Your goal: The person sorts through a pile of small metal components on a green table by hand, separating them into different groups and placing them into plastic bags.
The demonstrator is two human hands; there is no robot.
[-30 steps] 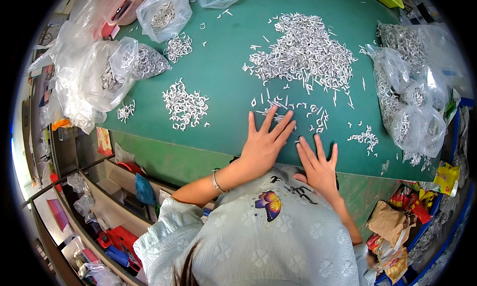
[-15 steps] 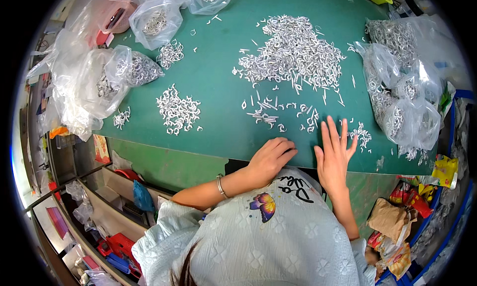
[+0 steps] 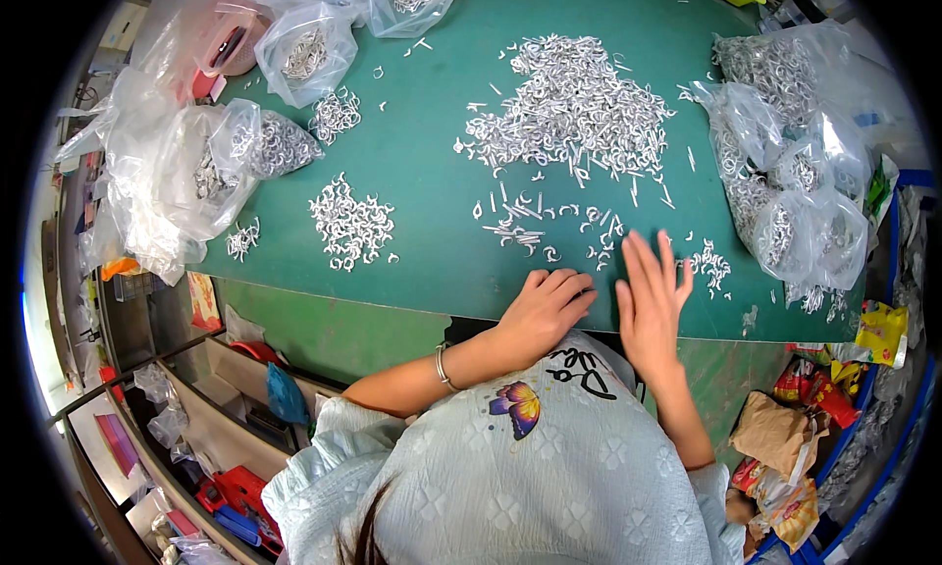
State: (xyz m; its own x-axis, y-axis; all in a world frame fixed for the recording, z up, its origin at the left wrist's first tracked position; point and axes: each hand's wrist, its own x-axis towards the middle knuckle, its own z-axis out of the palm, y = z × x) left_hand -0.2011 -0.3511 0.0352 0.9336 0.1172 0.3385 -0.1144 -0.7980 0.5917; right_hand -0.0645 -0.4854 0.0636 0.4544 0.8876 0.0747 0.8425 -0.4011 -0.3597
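My right hand is open, palm down over the table's near part, fingers stretched out. Its fingertips are close to a loose group of small silvery curved metal pieces. To its right lies another little cluster of curved pieces. My left hand rests palm down at the table's near edge, fingers loosely bent and slightly apart, with nothing visible in them; its thumb is hidden. Just beyond it are straight metal pins. A large heap of mixed metal pieces lies farther back.
A separate pile of curved pieces lies at left on the green table. Clear plastic bags of metal pieces stand at left and right. A pink basket sits back left. An open drawer is below.
My right hand has shifted slightly left, its fingers drawing closer together beside the loose curved pieces. My left hand has moved slightly right. The view has shifted a little.
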